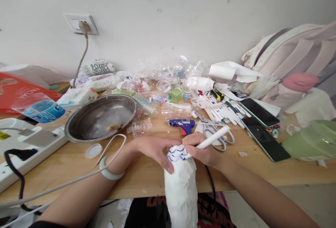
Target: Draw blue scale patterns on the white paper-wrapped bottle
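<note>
Holds white form (181, 193) above the lap (144, 217), with left hand (152, 149) fingers clamped round its top, seemingly for steadiness. Pinches pen (215, 137) low with right hand (207, 156) fingers, probably for control, with glue gun (187, 126) lying beyond on the table (147, 182).

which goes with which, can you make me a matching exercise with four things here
Things:
1. white marker
2. hot glue gun
3. metal basin
4. bangle

Places or colours:
A. blue body, red trigger
B. around the left wrist
C. held in the right hand
D. next to the power strip

Pairs: 1-C, 2-A, 3-D, 4-B
</note>
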Demonstrator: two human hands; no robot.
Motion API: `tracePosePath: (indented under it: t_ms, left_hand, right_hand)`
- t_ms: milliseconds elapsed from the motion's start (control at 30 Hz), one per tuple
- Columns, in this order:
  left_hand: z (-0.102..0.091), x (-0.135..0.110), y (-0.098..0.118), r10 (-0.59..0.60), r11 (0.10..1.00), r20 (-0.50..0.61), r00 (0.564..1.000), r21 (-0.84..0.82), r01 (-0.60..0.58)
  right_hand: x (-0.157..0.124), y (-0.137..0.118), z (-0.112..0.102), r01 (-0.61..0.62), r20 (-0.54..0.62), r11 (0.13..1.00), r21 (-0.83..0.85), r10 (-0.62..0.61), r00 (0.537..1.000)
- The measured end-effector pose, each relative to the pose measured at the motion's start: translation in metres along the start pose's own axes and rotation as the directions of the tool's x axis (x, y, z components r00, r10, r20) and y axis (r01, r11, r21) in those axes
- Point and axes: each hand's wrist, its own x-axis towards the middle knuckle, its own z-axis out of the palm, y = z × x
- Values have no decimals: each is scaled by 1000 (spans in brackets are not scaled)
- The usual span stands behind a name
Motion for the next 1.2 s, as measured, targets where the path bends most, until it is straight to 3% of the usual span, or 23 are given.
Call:
tracePosePath:
  t_ms: [133,333,500,700,1200]
  left_hand:
    - [0,0,-1,-25,999,-21,999,39,25]
    - [-1,0,-2,2,1000,0,1000,-5,-2]
    - [-2,0,-3,10,1000,-15,1000,-3,-10]
    - [-2,-1,-2,-4,1000,-15,1000,-8,4]
    - [-2,-1,-5,90,995,15,996,38,-91]
  right_hand:
    - [0,0,-1,-81,-20,995,57,82,996]
    - [0,0,0,108,24,988,-106,-106,994]
    - [0,3,-1,173,43,979,-104,-169,985]
    - [0,5,-5,160,73,981,-109,-153,986]
    - [1,5,-10,90,65,989,-121,-83,994]
